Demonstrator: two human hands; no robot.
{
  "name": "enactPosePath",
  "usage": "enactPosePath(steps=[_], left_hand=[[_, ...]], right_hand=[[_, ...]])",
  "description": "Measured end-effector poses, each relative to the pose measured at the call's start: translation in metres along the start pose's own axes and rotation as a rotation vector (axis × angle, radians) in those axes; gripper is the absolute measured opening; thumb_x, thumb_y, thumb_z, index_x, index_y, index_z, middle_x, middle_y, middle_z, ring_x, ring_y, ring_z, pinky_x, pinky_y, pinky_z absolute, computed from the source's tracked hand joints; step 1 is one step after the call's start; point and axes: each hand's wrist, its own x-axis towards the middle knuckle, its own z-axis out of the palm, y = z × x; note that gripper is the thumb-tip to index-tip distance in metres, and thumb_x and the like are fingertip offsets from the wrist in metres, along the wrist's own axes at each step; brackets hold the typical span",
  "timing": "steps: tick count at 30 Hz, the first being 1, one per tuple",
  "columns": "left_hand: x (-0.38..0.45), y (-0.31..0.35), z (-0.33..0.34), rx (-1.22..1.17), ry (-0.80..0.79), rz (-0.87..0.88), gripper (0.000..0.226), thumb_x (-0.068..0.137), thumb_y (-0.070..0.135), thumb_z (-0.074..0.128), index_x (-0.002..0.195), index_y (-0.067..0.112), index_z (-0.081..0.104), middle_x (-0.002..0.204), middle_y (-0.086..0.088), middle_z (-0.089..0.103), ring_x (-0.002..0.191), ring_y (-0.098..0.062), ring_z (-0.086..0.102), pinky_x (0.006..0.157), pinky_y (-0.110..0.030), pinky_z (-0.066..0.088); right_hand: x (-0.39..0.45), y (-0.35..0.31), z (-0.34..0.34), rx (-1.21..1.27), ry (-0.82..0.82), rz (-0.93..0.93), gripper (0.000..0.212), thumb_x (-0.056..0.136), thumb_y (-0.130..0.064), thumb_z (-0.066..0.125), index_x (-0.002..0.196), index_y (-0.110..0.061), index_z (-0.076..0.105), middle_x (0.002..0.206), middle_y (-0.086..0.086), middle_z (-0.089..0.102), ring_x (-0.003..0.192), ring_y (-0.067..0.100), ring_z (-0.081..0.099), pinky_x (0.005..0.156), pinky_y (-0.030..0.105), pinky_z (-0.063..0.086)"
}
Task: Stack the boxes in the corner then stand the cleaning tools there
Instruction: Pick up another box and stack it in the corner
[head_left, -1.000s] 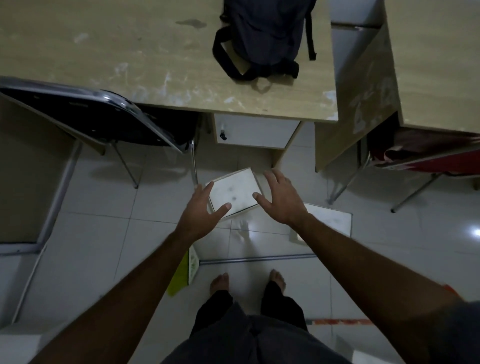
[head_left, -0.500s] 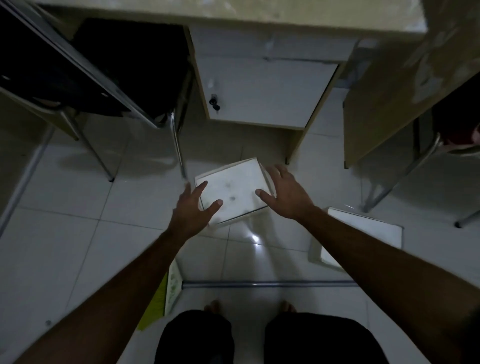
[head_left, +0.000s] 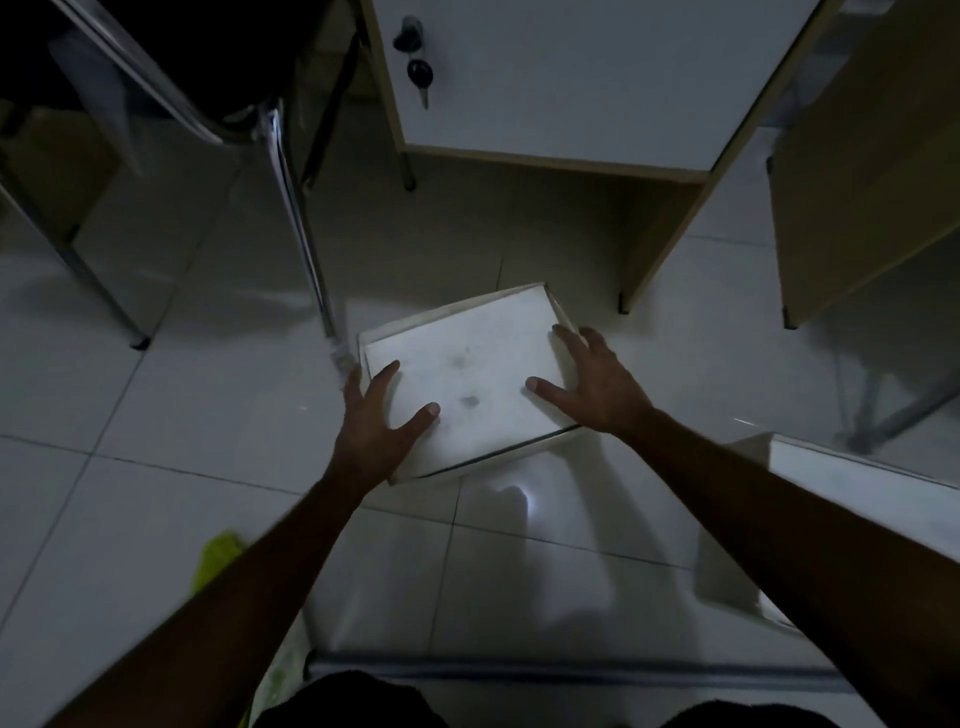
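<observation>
Box (head_left: 467, 379): white lid, a few grey smudges near its middle. Second box (head_left: 852, 499), at the floor's right edge: white. Floor (head_left: 156, 415): pale grey-white tiles, dark grout lines in a grid. Cabinet door (head_left: 571, 78): white, tan wood frame; black key in lock. Chair legs (head_left: 298, 218): shiny chrome. Cloth (head_left: 218, 561): yellow-green.

The floor (head_left: 171, 426) is pale glossy tile with thin grout lines. A flat white box (head_left: 467, 382) lies on it, turned askew to the grout, between the left hand (head_left: 376, 415) and the right hand (head_left: 597, 384). A second white box (head_left: 831, 499) lies just right of the right forearm. Chrome chair legs (head_left: 301, 228) stand beyond the left hand. A grey pole (head_left: 519, 669) lies crosswise below both forearms, beside something yellow-green (head_left: 221, 558).
</observation>
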Motion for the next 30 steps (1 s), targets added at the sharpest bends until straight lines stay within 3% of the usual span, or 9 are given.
enactPosePath(steps=[5, 8, 16, 20, 25, 30], left_hand=[[0.017, -0.027, 0.018, -0.084, 0.075, 0.012, 0.079, 0.081, 0.05, 0.078, 0.149, 0.034, 0.042, 0.158, -0.002, 0.032, 0.143, -0.016, 0.032, 0.109, -0.024, 0.024], [0.022, -0.034, 0.025, -0.091, 0.067, 0.033, 0.081, 0.076, 0.053, 0.076, 0.148, 0.031, 0.045, 0.154, 0.003, 0.041, 0.14, -0.014, 0.037, 0.111, -0.025, 0.027], [0.029, -0.035, 0.031, -0.096, 0.072, 0.004, 0.096, 0.061, 0.071, 0.072, 0.147, 0.038, 0.044, 0.155, 0.006, 0.04, 0.14, -0.011, 0.037, 0.118, -0.032, 0.03], [0.031, -0.035, 0.035, -0.101, 0.092, 0.008, 0.087, 0.071, 0.052, 0.082, 0.148, 0.035, 0.045, 0.154, 0.004, 0.039, 0.137, -0.009, 0.034, 0.107, -0.019, 0.022], [0.031, -0.033, 0.035, -0.118, 0.119, 0.031, 0.084, 0.073, 0.038, 0.087, 0.147, 0.031, 0.048, 0.152, 0.001, 0.043, 0.135, -0.01, 0.04, 0.105, -0.019, 0.027], [0.027, -0.015, 0.024, -0.161, 0.114, 0.057, 0.09, 0.066, 0.041, 0.087, 0.147, 0.029, 0.048, 0.151, 0.003, 0.045, 0.128, -0.001, 0.04, 0.108, -0.021, 0.032]], right_hand=[[0.022, 0.016, 0.017, 0.121, -0.029, -0.01, 0.1, 0.078, -0.077, 0.063, 0.157, -0.039, 0.014, 0.157, 0.007, 0.032, 0.135, 0.031, 0.044, 0.104, 0.042, 0.043], [0.029, 0.02, 0.021, 0.172, -0.028, -0.037, 0.104, 0.075, -0.077, 0.067, 0.156, -0.041, 0.014, 0.154, 0.004, 0.038, 0.131, 0.026, 0.046, 0.102, 0.04, 0.043], [0.032, 0.023, 0.03, 0.169, 0.034, -0.063, 0.109, 0.071, -0.079, 0.068, 0.157, -0.038, 0.016, 0.155, 0.0, 0.039, 0.132, 0.022, 0.046, 0.102, 0.036, 0.041], [0.032, 0.02, 0.032, 0.158, 0.052, -0.071, 0.111, 0.071, -0.078, 0.069, 0.158, -0.035, 0.016, 0.158, -0.002, 0.035, 0.136, 0.023, 0.043, 0.109, 0.043, 0.041], [0.03, 0.013, 0.032, 0.144, 0.064, -0.052, 0.115, 0.069, -0.077, 0.072, 0.159, -0.031, 0.016, 0.161, -0.002, 0.033, 0.141, 0.025, 0.041, 0.112, 0.045, 0.038], [0.022, 0.007, 0.018, 0.128, 0.099, -0.054, 0.116, 0.068, -0.079, 0.071, 0.159, -0.031, 0.016, 0.163, -0.003, 0.03, 0.144, 0.025, 0.038, 0.113, 0.044, 0.036]])
